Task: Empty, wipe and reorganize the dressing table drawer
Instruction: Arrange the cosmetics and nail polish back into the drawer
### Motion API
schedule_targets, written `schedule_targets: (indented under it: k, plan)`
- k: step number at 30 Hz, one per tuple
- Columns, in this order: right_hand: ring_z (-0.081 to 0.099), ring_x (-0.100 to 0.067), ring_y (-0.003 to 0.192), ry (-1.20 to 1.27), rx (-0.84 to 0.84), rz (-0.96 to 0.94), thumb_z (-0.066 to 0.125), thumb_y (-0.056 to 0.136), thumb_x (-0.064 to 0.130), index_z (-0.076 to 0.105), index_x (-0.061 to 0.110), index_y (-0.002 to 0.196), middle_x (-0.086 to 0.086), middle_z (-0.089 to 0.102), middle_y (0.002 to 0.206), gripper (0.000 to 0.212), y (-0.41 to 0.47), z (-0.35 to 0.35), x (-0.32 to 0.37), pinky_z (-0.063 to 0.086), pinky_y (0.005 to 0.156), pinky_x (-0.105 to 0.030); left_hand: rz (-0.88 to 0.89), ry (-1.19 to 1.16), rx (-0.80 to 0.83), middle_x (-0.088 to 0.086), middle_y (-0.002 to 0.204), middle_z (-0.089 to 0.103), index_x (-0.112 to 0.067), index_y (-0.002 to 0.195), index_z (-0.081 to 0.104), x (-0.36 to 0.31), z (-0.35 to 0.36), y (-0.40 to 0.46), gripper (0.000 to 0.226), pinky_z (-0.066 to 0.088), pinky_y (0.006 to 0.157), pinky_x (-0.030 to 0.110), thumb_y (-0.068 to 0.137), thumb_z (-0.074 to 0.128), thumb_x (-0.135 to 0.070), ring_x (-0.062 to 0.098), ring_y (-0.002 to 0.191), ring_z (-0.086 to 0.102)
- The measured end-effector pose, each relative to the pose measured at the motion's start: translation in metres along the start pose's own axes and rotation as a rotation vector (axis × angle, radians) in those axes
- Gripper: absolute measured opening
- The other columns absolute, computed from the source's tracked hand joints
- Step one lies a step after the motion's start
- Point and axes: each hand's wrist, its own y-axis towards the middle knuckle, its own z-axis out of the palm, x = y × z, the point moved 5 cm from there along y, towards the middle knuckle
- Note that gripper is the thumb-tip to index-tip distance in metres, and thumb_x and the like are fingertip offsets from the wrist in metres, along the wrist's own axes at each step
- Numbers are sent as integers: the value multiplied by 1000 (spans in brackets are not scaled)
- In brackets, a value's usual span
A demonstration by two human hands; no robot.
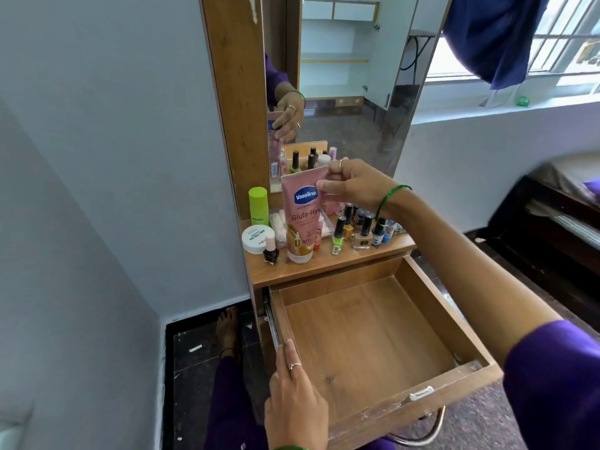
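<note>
Fingers [334, 177] of the right hand [352, 186] pinch the crimped top edge of a pink Vaseline tube [302, 219], thumb in front and the other fingertips curled over the back, so the tube stands cap-down and nearly upright on the dressing table top [324, 271]. Relative to this tube, a lime-green bottle [258, 206] stands just to the left, a white round jar [258, 238] labelled as nail polish remover sits left and nearer the camera, and a dark nail polish bottle [271, 251] stands touching that jar's front edge. To the right of the tube a cluster of small nail polish bottles [360, 228] fills the table top, among them 1 lime-green bottle with a black cap [338, 237]. Behind the tube the mirror [341, 76] reflects the gripping hand and the bottles. Below and in front of the tube the drawer [367, 336] is pulled fully out, its wooden floor bare, with a metal handle [422, 433] under its front panel. The left hand [292, 401] rests on the drawer's left front corner, fingers straight and relaxed along the side wall, gripping nothing. A green bangle [389, 199] circles the right wrist, and a purple sleeve [552, 384] covers the right upper arm. Far left of and below the tube, a bare foot [227, 329] rests on the dark floor [194, 368].
</note>
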Motion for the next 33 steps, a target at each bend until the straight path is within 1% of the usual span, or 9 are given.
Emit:
schedule_targets:
  k: [3, 6, 9, 13, 18, 24, 27, 31, 33]
  plan:
    - [58, -29, 96, 90, -36, -1, 50, 94, 4, 48, -17, 116, -44, 49, 105, 31, 3, 5, -2, 56, 87, -33, 1, -8, -7, -6, 157, -1, -21, 148, -9, 0, 0, 0, 63, 44, 97, 27, 97, 28, -18, 10, 131, 33]
    - [53, -29, 91, 121, -89, -2, 50, 95, 5, 46, -19, 114, -49, 46, 99, 31, 1, 8, -3, 57, 83, -27, 2, -8, -15, -5, 157, 0, -21, 148, -9, 1, 0, 1, 64, 44, 97, 26, 97, 29, -18, 11, 131, 34]
    - [54, -28, 84, 149, -126, -9, 49, 95, 5, 48, -20, 108, -21, 46, 76, 28, -7, 6, 2, 58, 80, -25, 5, -10, -26, -6, 157, 1, -21, 148, -9, 2, 0, 0, 63, 43, 98, 26, 97, 28, -18, 10, 130, 34]
    - [67, -8, 80, 188, -176, -54, 51, 94, 7, 51, -17, 109, -14, 60, 86, 28, -29, -6, 8, 55, 72, -18, 2, -14, -21, -7, 157, 0, -21, 148, -8, 1, -2, -1, 62, 44, 97, 26, 97, 28, -17, 11, 129, 36]
    - [67, -13, 87, 183, -179, -38, 50, 95, 12, 59, 0, 103, -10, 66, 92, 17, -72, -27, -4, 57, 80, -26, 12, -4, -23, -5, 157, 3, -21, 148, -6, 3, -2, -3, 61, 48, 94, 31, 97, 28, -19, 14, 125, 39]
    - [66, -16, 81, 57, -75, 158, 52, 94, 15, 54, -7, 98, -14, 65, 90, 23, -116, -38, -65, 57, 78, -34, 7, -44, 31, -2, 157, 3, -18, 148, -5, 0, -4, -4, 72, 47, 96, 36, 92, 38, -31, 18, 130, 37]
    - [66, -10, 71, -15, -98, 261, 54, 93, 13, 48, -16, 96, -13, 63, 84, 30, -124, -37, -103, 55, 67, -27, 15, -49, 30, 0, 157, 3, -16, 149, -3, -2, -5, -6, 72, 46, 97, 37, 92, 39, -31, 20, 130, 37]
    - [62, -11, 70, -27, -157, 378, 53, 94, 13, 47, 4, 77, -5, 60, 77, 20, -127, -27, -141, 51, 59, -20, 29, -56, 14, 1, 157, 5, -14, 149, -1, -1, -6, -8, 70, 47, 94, 39, 92, 38, -29, 22, 127, 39]
    - [64, -15, 78, -43, -186, 425, 53, 94, 15, 47, 14, 73, -3, 63, 80, 22, -125, -24, -155, 54, 64, -27, 28, -61, 14, 1, 157, 5, -14, 149, -1, -1, -5, -8, 70, 46, 94, 40, 91, 37, -28, 23, 127, 39]
